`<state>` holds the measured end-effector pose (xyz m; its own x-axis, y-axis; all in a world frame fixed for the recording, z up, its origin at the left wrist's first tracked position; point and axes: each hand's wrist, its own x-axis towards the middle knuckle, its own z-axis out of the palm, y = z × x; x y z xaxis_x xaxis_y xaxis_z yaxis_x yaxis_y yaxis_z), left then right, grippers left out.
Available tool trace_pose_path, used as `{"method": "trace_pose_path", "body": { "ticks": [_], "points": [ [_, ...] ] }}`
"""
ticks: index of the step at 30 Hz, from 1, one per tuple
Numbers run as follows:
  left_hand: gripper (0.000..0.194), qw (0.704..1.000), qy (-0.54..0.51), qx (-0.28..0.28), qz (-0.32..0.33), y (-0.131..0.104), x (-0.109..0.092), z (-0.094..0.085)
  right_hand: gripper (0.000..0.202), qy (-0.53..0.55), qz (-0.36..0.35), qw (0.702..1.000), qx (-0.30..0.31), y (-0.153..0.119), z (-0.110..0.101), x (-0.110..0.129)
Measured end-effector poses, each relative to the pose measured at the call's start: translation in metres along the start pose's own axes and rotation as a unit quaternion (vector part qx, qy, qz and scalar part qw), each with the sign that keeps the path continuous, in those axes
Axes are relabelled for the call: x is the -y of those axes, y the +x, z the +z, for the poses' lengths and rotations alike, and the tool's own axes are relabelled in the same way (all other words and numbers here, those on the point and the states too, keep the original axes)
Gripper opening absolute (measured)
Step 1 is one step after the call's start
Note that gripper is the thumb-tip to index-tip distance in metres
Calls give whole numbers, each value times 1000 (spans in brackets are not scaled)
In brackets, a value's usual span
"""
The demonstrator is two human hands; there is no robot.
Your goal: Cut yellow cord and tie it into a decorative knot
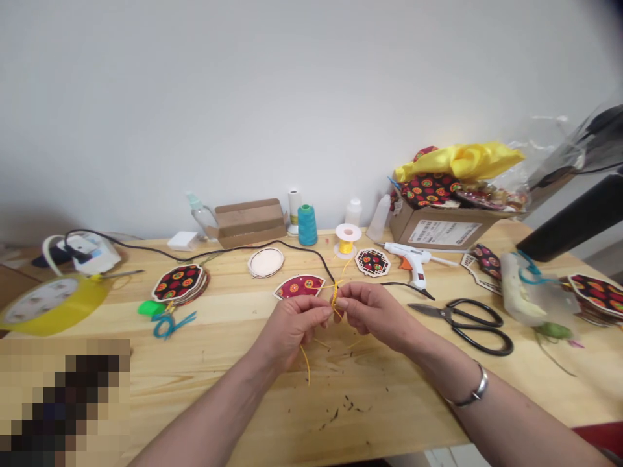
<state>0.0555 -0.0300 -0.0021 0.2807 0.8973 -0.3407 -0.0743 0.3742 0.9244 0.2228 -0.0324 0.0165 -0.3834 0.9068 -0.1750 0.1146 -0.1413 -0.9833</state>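
Yellow cord [335, 295] is pinched between the fingertips of both hands, just above the middle of a pale wooden table [233, 383]. Starting with the largest things: the table is spread with craft supplies, and a cardboard box [440, 227] heaped with patterned and yellow fabric is set at the back right. A big roll of yellow tape [51, 303] is placed at the far left. Black scissors [470, 322] are laid open to the right of the hands, near a white glue gun [413, 258] whose black cable [311, 256] is trailed across the table just behind the hands. A fan-shaped red fabric piece [299, 286] is seen just behind the cord, and a small spool of yellow cord [347, 240] further back.

The left hand [292, 324] is closed, gripping the cord from the left; the right hand [374, 311] is closed on it from the right, fingertips nearly touching. A loose tail is left hanging down towards the table.

As a judgement: the thin cord could be let slip from so fine a pinch and any knotting undone; the loose tail could be snagged on the cable.
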Motion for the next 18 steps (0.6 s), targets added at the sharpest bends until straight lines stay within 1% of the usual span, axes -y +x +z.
{"method": "trace_pose_path", "body": {
  "ticks": [3,5,7,9,11,13,14,15,16,18],
  "points": [
    [17,1000,-6,-29,1,1,-1,0,20,-105,-33,994,-23,-1,-4,1],
    [18,999,-6,-42,8,1,-1,-1,26,-193,-58,978,-52,-2,-6,0],
    [18,999,-1,-50,17,1,-1,-1,30,-260,-76,959,-86,-4,-7,0],
    [18,998,6,-57,28,1,-1,-1,31,-293,-88,945,-113,-7,-5,0],
    [19,997,10,-62,36,2,0,-1,28,-308,-106,938,-121,-11,-1,0],
    [19,997,3,-70,35,2,1,0,25,-334,-142,924,-122,-15,7,-2],
    [20,997,-4,-74,31,2,2,1,22,-359,-167,911,-118,-18,11,-4],
    [20,997,-12,-77,25,2,2,1,20,-393,-197,892,-109,-20,15,-6],
    [20,996,-21,-79,19,2,2,1,17,-434,-228,867,-95,-22,19,-9],
    [19,996,-38,-78,9,1,2,2,14,-516,-282,806,-61,-24,25,-15]
  ]
}}
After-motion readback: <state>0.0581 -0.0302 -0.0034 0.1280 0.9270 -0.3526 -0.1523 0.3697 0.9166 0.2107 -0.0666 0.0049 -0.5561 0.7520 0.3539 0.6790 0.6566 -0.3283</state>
